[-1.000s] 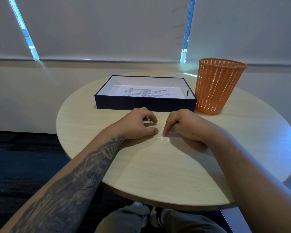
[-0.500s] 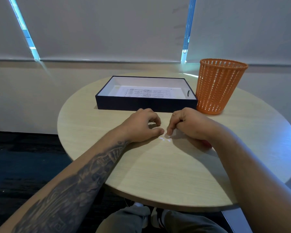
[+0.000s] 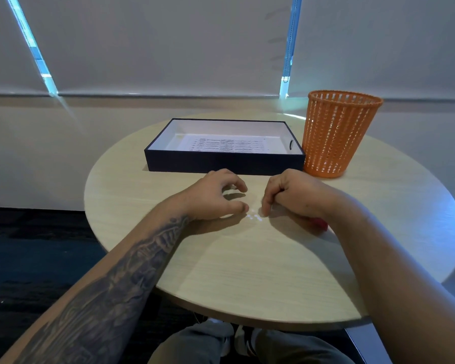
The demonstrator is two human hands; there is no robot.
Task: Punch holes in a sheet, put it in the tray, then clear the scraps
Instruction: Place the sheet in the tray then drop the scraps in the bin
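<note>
Several tiny white paper scraps (image 3: 254, 216) lie in a small heap on the round wooden table (image 3: 247, 271). My left hand (image 3: 216, 195) rests just left of them, fingers curled in a cup around nothing, thumb tip beside the heap. My right hand (image 3: 292, 195) rests just right of them, fingers curled under, one fingertip touching the table at the heap. A small red object (image 3: 319, 223) peeks out under the heel of that hand and is mostly hidden. The dark tray (image 3: 221, 162) behind the hands holds a printed sheet (image 3: 229, 145).
An orange mesh bin (image 3: 336, 135) stands on the table right of the tray, touching its corner. The table's near edge is close above my knees (image 3: 221, 345). A wall with drawn blinds lies behind the table.
Both hands have stayed on the table around the scraps. My right fingertip and left thumb have edged closer together, bunching the scraps between them.
</note>
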